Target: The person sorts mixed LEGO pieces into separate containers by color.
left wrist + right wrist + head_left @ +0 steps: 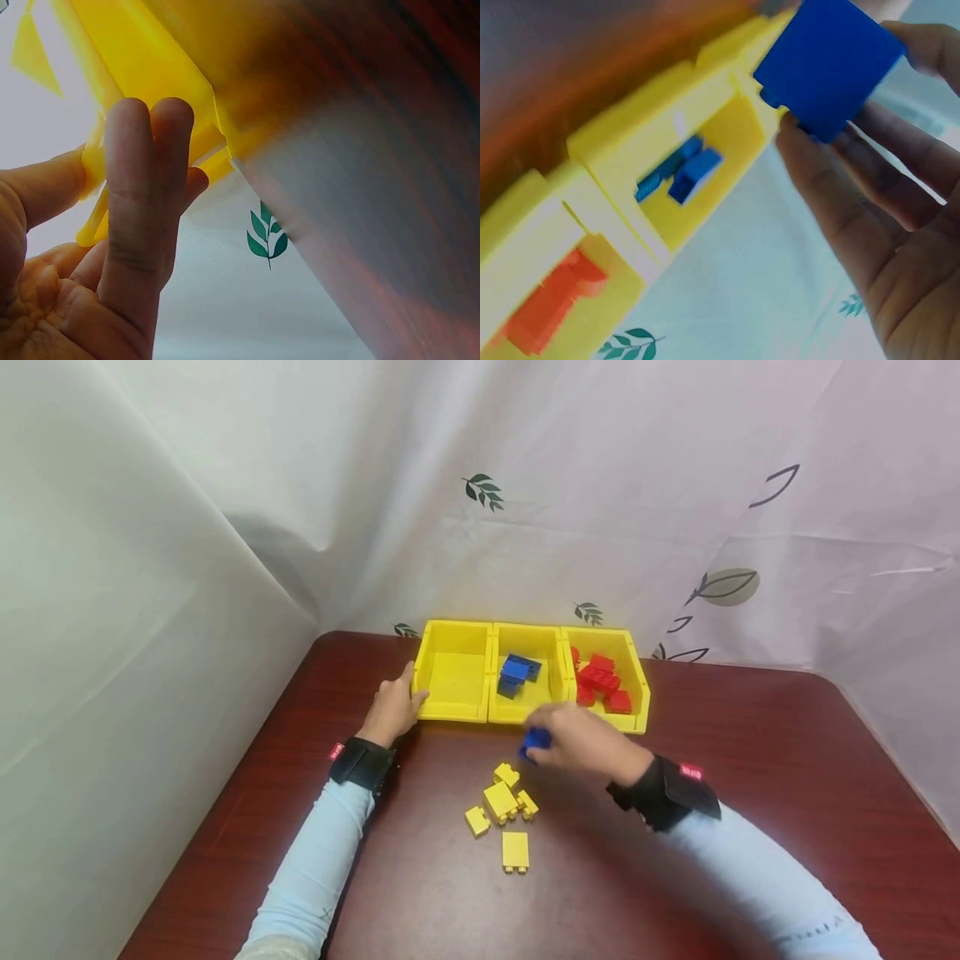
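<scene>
My right hand [585, 742] pinches a blue toy brick [829, 71] between thumb and fingers, just in front of the middle yellow bin [551, 689]. Inside that bin lie a few blue bricks [514, 673]. With the thumb on one side of its wall and fingers on the other, my left hand [392, 708] grips the outer side of the left yellow bin [457, 681]. Several red bricks [598, 677] fill part of the right yellow bin [640, 693]. Nearer to me, several yellow bricks [500, 802] lie loose on the table.
The three bins stand side by side in a row near the far edge of the dark red-brown table [420, 877]. A pale curtain [390, 485] with leaf prints hangs right behind the table and along its left side.
</scene>
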{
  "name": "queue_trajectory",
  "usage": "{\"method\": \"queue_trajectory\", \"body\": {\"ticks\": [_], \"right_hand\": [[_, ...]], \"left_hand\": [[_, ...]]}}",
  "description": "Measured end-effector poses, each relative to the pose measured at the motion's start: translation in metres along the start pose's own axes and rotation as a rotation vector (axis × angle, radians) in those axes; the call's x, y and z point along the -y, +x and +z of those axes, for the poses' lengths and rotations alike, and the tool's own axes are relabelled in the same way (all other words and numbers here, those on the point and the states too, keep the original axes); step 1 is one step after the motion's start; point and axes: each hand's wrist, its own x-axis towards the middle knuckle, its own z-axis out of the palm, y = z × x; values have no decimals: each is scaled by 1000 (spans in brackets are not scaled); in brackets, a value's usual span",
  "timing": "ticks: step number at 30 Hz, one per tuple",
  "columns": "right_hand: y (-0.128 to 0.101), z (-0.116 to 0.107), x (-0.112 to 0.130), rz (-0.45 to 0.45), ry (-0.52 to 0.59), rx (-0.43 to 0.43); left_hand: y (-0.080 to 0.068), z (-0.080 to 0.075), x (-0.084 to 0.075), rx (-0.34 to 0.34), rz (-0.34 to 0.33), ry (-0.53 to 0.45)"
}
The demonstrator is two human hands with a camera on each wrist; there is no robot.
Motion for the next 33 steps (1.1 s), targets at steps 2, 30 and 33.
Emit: {"method": "queue_trajectory", "body": {"ticks": [2,30,33], "right_hand": [[19,-7,-5,45,15,9],[126,-10,-49,261,-126,176],[129,-9,-49,267,-126,164]], "left_hand": [[0,1,0,-1,-1,1],[0,1,-1,-10,8,-9],[-1,0,-1,-7,7,-6]]}}
